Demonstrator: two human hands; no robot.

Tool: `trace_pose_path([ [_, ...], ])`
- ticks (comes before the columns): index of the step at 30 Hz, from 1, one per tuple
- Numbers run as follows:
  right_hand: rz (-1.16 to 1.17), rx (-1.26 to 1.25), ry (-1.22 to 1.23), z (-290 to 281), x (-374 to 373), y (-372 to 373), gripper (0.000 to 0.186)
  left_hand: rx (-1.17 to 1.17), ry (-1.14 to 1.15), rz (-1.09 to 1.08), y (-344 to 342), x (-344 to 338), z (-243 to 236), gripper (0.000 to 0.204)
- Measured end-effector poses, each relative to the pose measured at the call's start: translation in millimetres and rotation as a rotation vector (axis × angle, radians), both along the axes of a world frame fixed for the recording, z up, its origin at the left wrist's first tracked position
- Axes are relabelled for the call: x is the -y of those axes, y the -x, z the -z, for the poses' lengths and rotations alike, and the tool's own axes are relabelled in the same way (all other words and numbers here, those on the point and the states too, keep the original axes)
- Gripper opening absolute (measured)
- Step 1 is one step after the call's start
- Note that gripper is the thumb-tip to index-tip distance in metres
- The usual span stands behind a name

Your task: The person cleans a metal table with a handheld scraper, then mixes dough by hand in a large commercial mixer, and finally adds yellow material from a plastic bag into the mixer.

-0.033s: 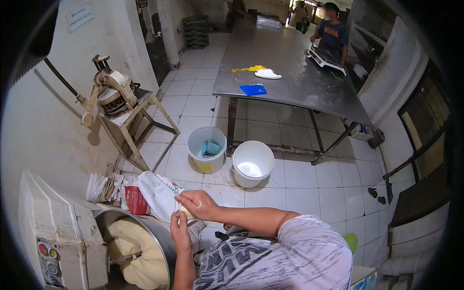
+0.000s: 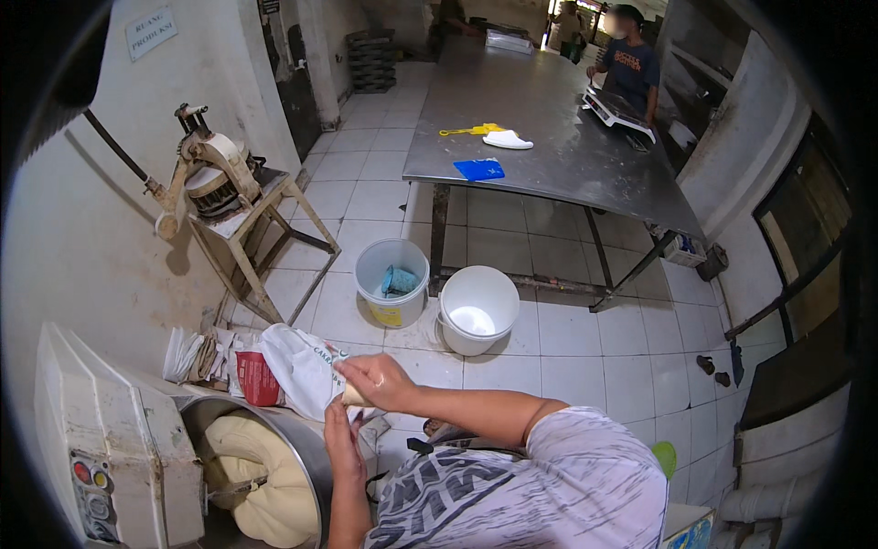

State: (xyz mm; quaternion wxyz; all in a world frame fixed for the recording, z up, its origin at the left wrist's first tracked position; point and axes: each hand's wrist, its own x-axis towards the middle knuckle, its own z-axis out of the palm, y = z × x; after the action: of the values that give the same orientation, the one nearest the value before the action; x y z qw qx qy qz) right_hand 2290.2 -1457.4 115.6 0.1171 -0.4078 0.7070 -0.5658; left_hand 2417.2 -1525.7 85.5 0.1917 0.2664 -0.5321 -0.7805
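Observation:
A small piece of pale dough (image 2: 353, 396) is between my two hands, beside the mixer bowl. My right hand (image 2: 382, 381) is closed on it from above, fingers bent round it. My left hand (image 2: 342, 444) is just below, its fingers pointing up and closed at the dough's lower edge; part of their grip is hidden. In the steel mixer bowl (image 2: 309, 448) at the lower left lies a big, smooth, folded dough mass (image 2: 265, 499). A metal mixing arm (image 2: 240, 487) reaches into it.
The mixer's housing (image 2: 119, 439) stands at far left. A white sack (image 2: 297, 371) and red package (image 2: 259, 378) lie beyond the bowl. Two white buckets (image 2: 391, 252) (image 2: 478, 274) stand before the metal table (image 2: 540, 101). A person (image 2: 631, 69) stands by a scale (image 2: 617, 114).
My left fingers have straightened from a bent pinch and dropped slightly. My right hand has turned a little, baring more of the dough. The dough mass in the bowl has shifted shape.

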Motion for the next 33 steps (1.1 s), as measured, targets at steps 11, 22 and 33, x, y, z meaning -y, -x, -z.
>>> trace_pose_path([
  [11,0.071,-0.211,0.043,-10.2,4.2,4.8,0.036,-0.196,-0.56,0.301,3.6,-10.8,1.0,0.07],
  [22,-0.243,-0.331,-0.168,-0.4,-5.6,-16.5,0.029,-0.3,-0.544,-0.058,3.8,11.8,5.3,0.04],
  [33,-0.151,0.255,-0.204,-0.5,14.7,-20.6,0.037,-0.113,-0.359,-0.247,12.3,2.0,-16.5,0.053],
])
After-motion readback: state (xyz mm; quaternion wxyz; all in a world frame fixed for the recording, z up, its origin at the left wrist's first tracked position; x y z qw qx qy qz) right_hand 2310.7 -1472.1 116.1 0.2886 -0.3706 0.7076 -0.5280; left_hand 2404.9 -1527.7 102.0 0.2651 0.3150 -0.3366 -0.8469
